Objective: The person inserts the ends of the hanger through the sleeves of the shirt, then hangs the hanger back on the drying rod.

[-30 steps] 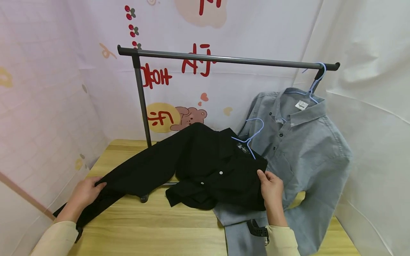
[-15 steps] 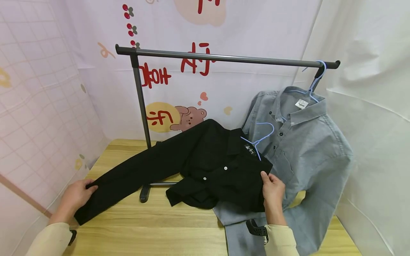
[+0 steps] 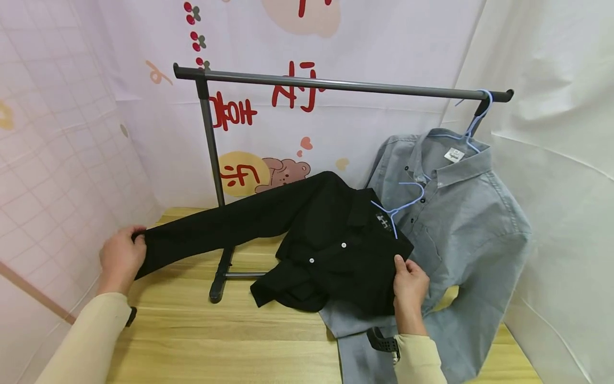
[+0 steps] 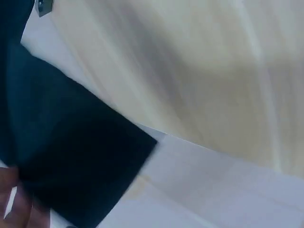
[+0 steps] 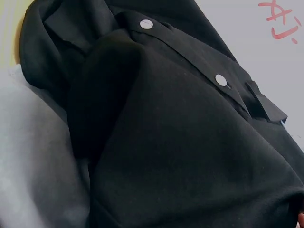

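A black shirt with white buttons is stretched sideways between both hands in the head view. My left hand pinches its long sleeve near the cuff, which fans out flat in the left wrist view. On the other side, my right hand grips the shirt's edge below the collar, thumb on top. A light blue hanger sits inside the collar, its hook sticking up and free of the rail. Black cloth with buttons fills most of the right wrist view; only a sliver of the right hand shows there.
A dark metal rack stands behind, its rail running across. From the rail's right end hangs a grey shirt on another blue hanger; its lower part lies on the wooden table. Printed curtains close off the back and sides.
My left hand has slid to the sleeve's end, then lifted it upward, so the sleeve is now straighter and higher. The shirt's collar and hanger have shifted right; my right hand has barely moved.
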A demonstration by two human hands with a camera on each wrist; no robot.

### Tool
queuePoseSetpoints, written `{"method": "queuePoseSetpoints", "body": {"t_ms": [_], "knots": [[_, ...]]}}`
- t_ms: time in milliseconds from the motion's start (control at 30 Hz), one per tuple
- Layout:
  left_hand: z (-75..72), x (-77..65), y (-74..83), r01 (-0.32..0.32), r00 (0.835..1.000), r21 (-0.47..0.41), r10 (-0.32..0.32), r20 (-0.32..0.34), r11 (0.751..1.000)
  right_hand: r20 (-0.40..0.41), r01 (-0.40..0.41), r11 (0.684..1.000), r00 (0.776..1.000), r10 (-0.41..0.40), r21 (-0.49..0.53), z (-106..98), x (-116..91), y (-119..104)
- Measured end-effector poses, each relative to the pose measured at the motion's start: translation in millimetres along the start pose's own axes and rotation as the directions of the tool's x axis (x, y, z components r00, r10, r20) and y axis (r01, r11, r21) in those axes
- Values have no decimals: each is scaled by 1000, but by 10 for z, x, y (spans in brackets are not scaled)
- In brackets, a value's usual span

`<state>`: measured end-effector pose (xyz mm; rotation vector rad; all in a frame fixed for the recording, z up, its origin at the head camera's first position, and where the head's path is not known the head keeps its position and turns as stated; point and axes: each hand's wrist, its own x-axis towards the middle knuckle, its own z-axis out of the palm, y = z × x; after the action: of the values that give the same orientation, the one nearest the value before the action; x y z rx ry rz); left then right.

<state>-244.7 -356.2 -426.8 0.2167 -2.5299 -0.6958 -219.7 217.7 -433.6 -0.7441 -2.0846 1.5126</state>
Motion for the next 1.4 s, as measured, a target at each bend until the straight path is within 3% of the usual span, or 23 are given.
{"method": "queuePoseSetpoints", "body": {"t_ms": [67, 167, 267, 367, 433, 533, 600, 667, 733, 833, 933, 1033, 1100, 1200, 1267, 1333, 1400], "knots": [[87, 40, 107, -74, 995, 5, 74, -70, 997, -20, 15, 1000, 1000, -16, -9, 23, -4, -3], [292, 4, 346, -208, 973, 2, 207, -100, 978, -31, 19, 1000, 999, -20, -23, 50, -16, -9], [554, -131, 641, -297, 955, -46, 298, 1, 954, -29, 18, 1000, 999, -18, -20, 68, -29, -15], [822, -337, 939, -316, 924, -123, 335, 185, 941, -27, 24, 1000, 999, -24, -12, 81, -39, -12], [979, -484, 1126, -277, 884, -173, 322, 340, 945, -28, 25, 1000, 999, -25, -12, 92, -45, -10], [1178, -685, 1372, -179, 797, -215, 270, 541, 960, -31, 25, 1000, 999, -25, -20, 105, -54, -9], [1279, -788, 1501, -149, 743, -221, 256, 618, 964, -33, 22, 999, 999, -22, -24, 112, -61, -8], [1359, -863, 1592, -172, 716, -225, 279, 640, 959, -36, 23, 999, 999, -23, -27, 117, -66, -5], [1430, -900, 1633, -246, 722, -234, 339, 604, 941, -35, 18, 1000, 999, -19, -25, 122, -70, 2], [1469, -889, 1637, -319, 753, -256, 408, 516, 912, -34, 10, 1000, 999, -10, -19, 129, -69, 11], [1400, -800, 1599, -264, 800, -312, 388, 458, 913, -32, -2, 1000, 999, 2, -7, 131, -68, 14], [1229, -670, 1524, -119, 868, -363, 274, 413, 924, -32, -12, 1000, 999, 13, 10, 127, -69, 5], [1075, -578, 1447, -27, 911, -394, 184, 368, 919, -34, -24, 999, 999, 26, 35, 121, -67, -9], [815, -454, 1293, 66, 957, -406, 58, 286, 911, -35, -39, 997, 999, 41, 67, 107, -58, -22], [636, -380, 1170, 130, 971, -434, -27, 237, 892, -36, -45, 995, 998, 49, 87, 94, -44, -20], [455, -314, 1042, 217, 972, -458, -144, 188, 862, -39, -48, 994, 998, 52, 96, 80, -31, -16], [307, -253, 912, 304, 952, -541, -269, 146, 784, -46, -53, 991, 997, 58, 119, 68, -21, -12]]}}
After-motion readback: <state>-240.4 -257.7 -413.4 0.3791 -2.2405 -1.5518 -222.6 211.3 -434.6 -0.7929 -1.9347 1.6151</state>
